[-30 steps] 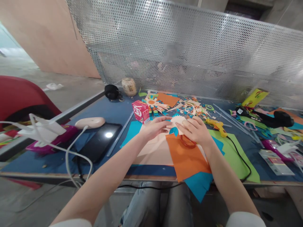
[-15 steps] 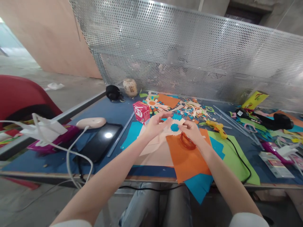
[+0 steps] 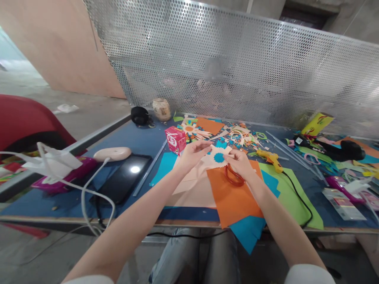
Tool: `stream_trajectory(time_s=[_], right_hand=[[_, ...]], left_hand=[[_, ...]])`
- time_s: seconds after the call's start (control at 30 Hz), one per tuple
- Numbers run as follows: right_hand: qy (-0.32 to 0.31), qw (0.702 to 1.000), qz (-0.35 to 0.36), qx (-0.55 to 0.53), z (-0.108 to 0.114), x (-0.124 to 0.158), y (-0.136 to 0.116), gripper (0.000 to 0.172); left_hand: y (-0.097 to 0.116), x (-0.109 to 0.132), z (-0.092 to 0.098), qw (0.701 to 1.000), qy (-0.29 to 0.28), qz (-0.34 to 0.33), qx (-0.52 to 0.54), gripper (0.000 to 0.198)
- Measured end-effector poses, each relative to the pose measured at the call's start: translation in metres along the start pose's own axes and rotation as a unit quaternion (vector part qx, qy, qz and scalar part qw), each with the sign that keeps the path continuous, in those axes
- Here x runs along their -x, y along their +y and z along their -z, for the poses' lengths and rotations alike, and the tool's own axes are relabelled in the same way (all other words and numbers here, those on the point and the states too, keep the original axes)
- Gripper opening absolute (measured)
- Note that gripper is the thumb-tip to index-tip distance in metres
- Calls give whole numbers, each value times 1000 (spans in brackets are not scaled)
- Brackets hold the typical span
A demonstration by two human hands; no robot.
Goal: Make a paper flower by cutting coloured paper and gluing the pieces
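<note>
A small cream paper piece (image 3: 226, 150) with a blue jagged-edged disc (image 3: 219, 157) at its middle is held up between my hands. The fingers of my left hand (image 3: 194, 154) pinch its left edge. On its right side, my right hand (image 3: 239, 162) grips it between thumb and fingers. An orange-red loop (image 3: 233, 175), of a kind I cannot make out, is just below my right hand, over an orange sheet (image 3: 237, 205). Cream paper sheets (image 3: 192, 193) lie under my left hand, partly hidden by it.
Paper scraps (image 3: 241, 136) are heaped behind my hands. A pink box (image 3: 175, 140) stands left of them. A yellow glue gun (image 3: 271, 158) lies to the right, near a green sheet (image 3: 293, 193). Farther left are a phone (image 3: 124, 177) and white cables (image 3: 85, 197).
The cream paper with the blue disc has turned more face-on, so more of it shows. My left fingers have closed in on its edge; my right hand has barely moved.
</note>
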State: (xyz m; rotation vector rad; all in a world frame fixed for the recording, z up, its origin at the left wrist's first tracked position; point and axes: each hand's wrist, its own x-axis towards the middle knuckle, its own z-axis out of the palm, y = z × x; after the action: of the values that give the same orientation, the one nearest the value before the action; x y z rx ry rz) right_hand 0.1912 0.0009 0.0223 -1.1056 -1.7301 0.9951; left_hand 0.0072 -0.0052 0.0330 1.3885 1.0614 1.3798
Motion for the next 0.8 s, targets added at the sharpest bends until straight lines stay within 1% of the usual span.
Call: stream_trajectory(time_s=[0.2,0.5,0.67,0.8], right_hand=[[-2,1000,10,27,0,1,-3,36],[-3,999,18,26,1,-1,2,33],[-12,1000,10,4,0,-2,4,33],[-29,999,3,-17,0,-1,3,30]], left_hand=[[0,0,2,1000,-1,8,-4,36],[1,0,3,1000,-3,-3,-17,33],[1,0,2,1000,16,21,-6,36],[-1,1,0,1000,-27,9,7,39]])
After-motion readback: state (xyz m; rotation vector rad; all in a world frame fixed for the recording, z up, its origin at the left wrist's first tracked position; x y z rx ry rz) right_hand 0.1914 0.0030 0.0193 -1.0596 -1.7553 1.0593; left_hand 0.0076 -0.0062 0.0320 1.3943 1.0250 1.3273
